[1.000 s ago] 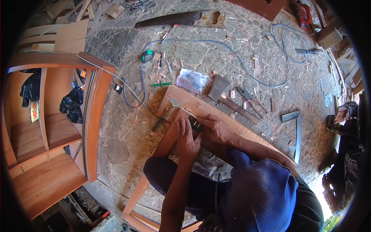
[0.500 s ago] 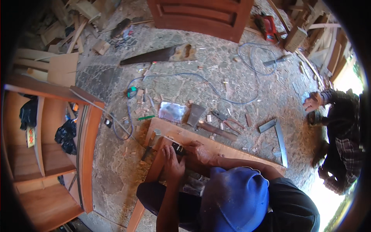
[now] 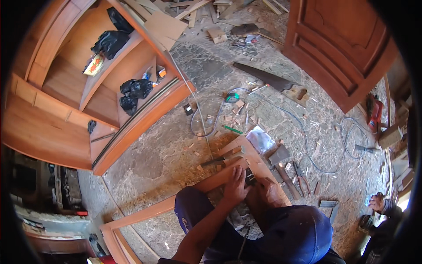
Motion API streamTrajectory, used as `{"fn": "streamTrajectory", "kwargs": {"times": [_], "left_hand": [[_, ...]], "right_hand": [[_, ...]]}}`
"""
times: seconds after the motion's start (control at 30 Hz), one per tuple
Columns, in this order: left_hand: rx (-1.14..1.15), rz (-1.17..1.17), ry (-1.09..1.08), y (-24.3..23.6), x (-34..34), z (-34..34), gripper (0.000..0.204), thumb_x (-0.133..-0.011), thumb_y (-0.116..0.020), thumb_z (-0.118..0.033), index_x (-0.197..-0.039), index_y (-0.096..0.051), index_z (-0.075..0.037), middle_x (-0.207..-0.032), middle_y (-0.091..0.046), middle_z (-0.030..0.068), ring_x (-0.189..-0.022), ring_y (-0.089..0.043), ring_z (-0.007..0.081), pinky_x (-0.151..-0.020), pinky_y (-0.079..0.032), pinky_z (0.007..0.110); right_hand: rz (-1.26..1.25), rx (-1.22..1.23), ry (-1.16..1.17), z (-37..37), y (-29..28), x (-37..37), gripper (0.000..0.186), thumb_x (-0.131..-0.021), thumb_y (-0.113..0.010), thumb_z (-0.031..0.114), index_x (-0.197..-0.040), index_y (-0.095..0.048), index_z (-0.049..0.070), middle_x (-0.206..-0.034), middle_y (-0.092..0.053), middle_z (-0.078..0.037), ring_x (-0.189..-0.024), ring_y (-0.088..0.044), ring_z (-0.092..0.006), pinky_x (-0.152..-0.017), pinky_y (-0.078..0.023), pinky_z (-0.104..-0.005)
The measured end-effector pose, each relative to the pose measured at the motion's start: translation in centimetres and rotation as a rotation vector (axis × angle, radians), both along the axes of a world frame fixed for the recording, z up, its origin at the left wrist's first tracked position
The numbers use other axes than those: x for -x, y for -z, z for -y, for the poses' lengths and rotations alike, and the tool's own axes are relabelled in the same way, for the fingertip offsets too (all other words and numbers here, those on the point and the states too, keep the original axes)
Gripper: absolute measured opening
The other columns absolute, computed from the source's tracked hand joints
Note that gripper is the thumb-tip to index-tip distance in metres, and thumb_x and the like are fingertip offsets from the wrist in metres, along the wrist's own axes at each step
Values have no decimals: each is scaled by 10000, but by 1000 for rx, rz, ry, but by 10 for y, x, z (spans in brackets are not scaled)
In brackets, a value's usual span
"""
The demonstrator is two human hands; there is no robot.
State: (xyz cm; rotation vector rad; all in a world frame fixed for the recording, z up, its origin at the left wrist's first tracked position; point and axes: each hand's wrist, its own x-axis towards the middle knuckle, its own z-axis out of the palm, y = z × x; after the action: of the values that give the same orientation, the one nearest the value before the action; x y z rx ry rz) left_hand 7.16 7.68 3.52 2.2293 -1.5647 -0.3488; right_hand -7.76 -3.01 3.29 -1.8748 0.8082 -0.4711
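Note:
Neither of my hands shows. Below the centre crouches a person in a blue cap (image 3: 303,233), seen from above; both visible arms appear to be that person's. The person's left hand (image 3: 236,184) rests on a corner of a wooden frame (image 3: 176,203). The other hand (image 3: 270,192) is beside it, on the wider board (image 3: 257,159). Between these hands sits a small black object (image 3: 250,176), its kind unclear. A dark-handled tool (image 3: 215,161) lies across the frame's corner. Close by are an axe (image 3: 288,180) with a wooden handle and pliers (image 3: 301,178).
An open wooden cabinet (image 3: 145,127) holding black plastic bags (image 3: 136,89) stands at left. A handsaw (image 3: 272,81), tape measure (image 3: 231,97), green pencil-like stick (image 3: 233,130) and blue-grey cable (image 3: 303,132) lie among offcuts. A panelled door (image 3: 338,53) stands far right. Another person's hand (image 3: 376,202) shows at right.
The view has swung left and turned, bringing more of the cabinet and the frame's near end into sight. The capped person's hands stay around the black object at the frame's corner.

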Motion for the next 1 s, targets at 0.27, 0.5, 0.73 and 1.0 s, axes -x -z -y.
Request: {"fn": "streamTrajectory", "kwargs": {"times": [0.27, 0.5, 0.73, 1.0], "left_hand": [[18, 46, -11, 4, 6, 0, 869, -811, -785, -380, -1469, -438, 68, -1569, -377, 241, -1491, -292, 422, -1241, -239, 467], [18, 102, 15, 7, 1, -3, 887, -802, -788, -388, -1468, -434, 79, -1555, -398, 239, -1493, -299, 400, -1253, -212, 445], [19, 70, -8, -9, 5, 2, 845, -817, -784, -366, -1476, -445, 41, -1531, -422, 248, -1473, -331, 406, -1212, -293, 469], [169, -62, -281, 3, 10, 6, 809, -874, -747, -375, -1450, -407, 81, -1507, -401, 319, -1414, -366, 486, -1168, -315, 539]], "right_hand": [[-28, 39, -16, 0, 5, 10, 255, -872, -657, 116, -1110, -721, 51, -1042, -697, -190, -999, -675, -364, -883, -537, -451], [-22, 63, -14, -2, 4, 6, 225, -879, -664, 109, -1086, -723, 45, -1004, -700, -191, -966, -683, -364, -863, -542, -446], [-28, 95, 19, -1, 4, 11, 195, -886, -670, 102, -1063, -725, 40, -967, -703, -192, -934, -691, -363, -842, -547, -440], [-44, 76, 139, 68, 11, 29, 179, -937, -643, 128, -1084, -703, 46, -958, -700, -198, -857, -693, -368, -736, -552, -428]]}}
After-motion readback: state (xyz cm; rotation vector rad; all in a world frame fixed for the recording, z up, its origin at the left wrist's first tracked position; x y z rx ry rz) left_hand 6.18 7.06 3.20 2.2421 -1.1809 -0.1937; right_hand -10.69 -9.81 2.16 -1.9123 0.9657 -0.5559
